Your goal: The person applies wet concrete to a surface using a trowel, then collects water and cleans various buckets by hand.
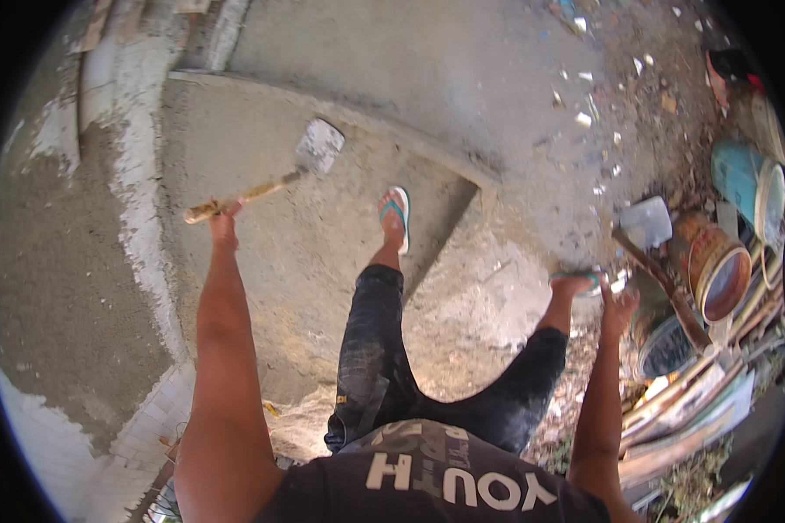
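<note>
My left hand (224,225) is wrapped round the wooden handle of a shovel (267,188), close to its grip end. The shovel's worn, pale grey square blade points to the far right, over the grey step or platform of rough concrete (262,288). At the right, my right hand (620,307) hangs by my sandalled right foot, with fingers apart and nothing seen in them. Nearest to that hand is a second shovel (667,279), leaning among buckets with its blade at the far end; a gap shows between hand and handle.
A raised concrete edge (410,144) runs across beyond my left foot. Buckets lie tipped at the right: one blue (741,179), one rusty orange (693,240), one dark (663,344). Boards (680,418) are stacked nearby. White scraps litter the ground at far right. A plastered wall (70,288) rises at left.
</note>
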`<control>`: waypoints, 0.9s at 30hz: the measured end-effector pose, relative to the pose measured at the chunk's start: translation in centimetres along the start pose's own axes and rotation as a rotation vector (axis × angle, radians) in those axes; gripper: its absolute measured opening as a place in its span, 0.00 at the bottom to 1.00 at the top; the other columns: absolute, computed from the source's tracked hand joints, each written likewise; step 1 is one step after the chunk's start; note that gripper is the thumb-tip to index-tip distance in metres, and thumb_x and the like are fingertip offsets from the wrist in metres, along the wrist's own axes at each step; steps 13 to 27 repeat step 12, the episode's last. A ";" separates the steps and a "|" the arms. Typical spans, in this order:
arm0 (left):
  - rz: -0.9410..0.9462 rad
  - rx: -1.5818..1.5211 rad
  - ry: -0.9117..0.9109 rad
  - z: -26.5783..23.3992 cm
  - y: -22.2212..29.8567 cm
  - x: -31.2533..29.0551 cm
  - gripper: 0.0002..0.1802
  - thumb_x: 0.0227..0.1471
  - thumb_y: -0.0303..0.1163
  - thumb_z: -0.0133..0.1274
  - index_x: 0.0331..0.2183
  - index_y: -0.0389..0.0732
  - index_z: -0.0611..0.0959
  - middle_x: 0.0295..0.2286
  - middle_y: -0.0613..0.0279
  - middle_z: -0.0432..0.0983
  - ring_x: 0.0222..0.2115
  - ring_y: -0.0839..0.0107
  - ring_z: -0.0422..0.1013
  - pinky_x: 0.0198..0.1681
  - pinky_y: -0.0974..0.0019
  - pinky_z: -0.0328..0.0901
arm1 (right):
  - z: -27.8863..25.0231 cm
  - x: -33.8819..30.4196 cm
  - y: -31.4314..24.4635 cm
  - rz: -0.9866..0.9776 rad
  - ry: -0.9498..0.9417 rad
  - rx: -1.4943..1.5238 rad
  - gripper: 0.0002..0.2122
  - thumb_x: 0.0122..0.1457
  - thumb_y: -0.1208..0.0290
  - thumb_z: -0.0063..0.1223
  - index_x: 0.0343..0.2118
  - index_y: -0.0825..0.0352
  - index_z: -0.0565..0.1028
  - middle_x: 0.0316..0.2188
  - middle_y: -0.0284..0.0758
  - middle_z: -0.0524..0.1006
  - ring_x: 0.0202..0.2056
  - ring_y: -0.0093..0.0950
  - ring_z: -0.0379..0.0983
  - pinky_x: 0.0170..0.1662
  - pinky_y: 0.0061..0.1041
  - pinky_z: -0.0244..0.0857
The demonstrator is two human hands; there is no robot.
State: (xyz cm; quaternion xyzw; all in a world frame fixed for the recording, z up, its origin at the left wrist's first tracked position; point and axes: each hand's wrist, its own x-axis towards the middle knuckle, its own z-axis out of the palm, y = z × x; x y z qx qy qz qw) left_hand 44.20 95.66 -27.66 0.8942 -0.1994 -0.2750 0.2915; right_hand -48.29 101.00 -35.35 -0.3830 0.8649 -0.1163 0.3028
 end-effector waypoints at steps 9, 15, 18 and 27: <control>0.641 0.068 -0.331 9.2 19.6 -16.7 0.12 0.55 0.35 0.62 0.28 0.39 0.78 0.26 0.67 0.73 0.30 0.73 0.67 0.42 0.67 0.63 | 6.3 -13.0 -8.5 -0.097 -0.705 -0.099 0.26 0.55 0.52 0.61 0.53 0.62 0.75 0.55 0.48 0.72 0.59 0.41 0.65 0.62 0.36 0.58; 0.825 -0.023 -0.466 7.9 28.1 -25.4 0.12 0.56 0.35 0.61 0.28 0.39 0.77 0.25 0.65 0.73 0.30 0.72 0.67 0.43 0.66 0.62 | 0.6 -11.1 -2.4 -0.027 -0.643 -0.110 0.24 0.54 0.56 0.62 0.53 0.60 0.75 0.56 0.47 0.70 0.60 0.41 0.64 0.64 0.36 0.55; 0.825 -0.023 -0.466 7.9 28.1 -25.4 0.12 0.56 0.35 0.61 0.28 0.39 0.77 0.25 0.65 0.73 0.30 0.72 0.67 0.43 0.66 0.62 | 0.6 -11.1 -2.4 -0.027 -0.643 -0.110 0.24 0.54 0.56 0.62 0.53 0.60 0.75 0.56 0.47 0.70 0.60 0.41 0.64 0.64 0.36 0.55; 0.825 -0.023 -0.466 7.9 28.1 -25.4 0.12 0.56 0.35 0.61 0.28 0.39 0.77 0.25 0.65 0.73 0.30 0.72 0.67 0.43 0.66 0.62 | 0.6 -11.1 -2.4 -0.027 -0.643 -0.110 0.24 0.54 0.56 0.62 0.53 0.60 0.75 0.56 0.47 0.70 0.60 0.41 0.64 0.64 0.36 0.55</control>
